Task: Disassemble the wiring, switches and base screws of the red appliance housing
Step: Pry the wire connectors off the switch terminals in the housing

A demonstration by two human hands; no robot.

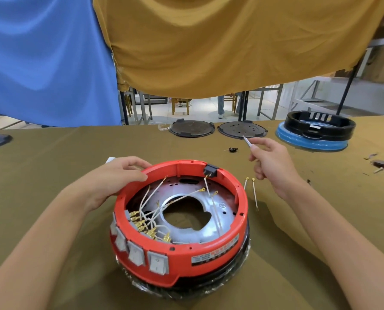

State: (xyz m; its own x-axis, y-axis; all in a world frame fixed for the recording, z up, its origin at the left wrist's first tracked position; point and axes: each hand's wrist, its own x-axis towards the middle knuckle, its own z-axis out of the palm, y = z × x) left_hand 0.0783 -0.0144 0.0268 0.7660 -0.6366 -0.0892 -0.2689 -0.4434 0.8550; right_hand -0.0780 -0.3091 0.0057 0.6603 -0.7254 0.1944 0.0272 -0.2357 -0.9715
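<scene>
At the lower centre of the frame, the red appliance housing (179, 222) is being steadied on the olive table (52, 175) by the left hand (117, 177), its fingers curled over the far-left rim, while a white wire (247, 140) is being pinched by the right hand (273, 162) at centre right, above two loose wires (253, 193).

The housing (209, 253) is bright red with a black band underneath, and its four switches (137, 251) are pale grey. White wires (155, 215) inside end in brass-yellow tips over a silvery plate (220, 211). The table (52, 157) is covered in olive cloth. Behind hang a blue curtain (41, 52) and a mustard one (209, 41).
</scene>
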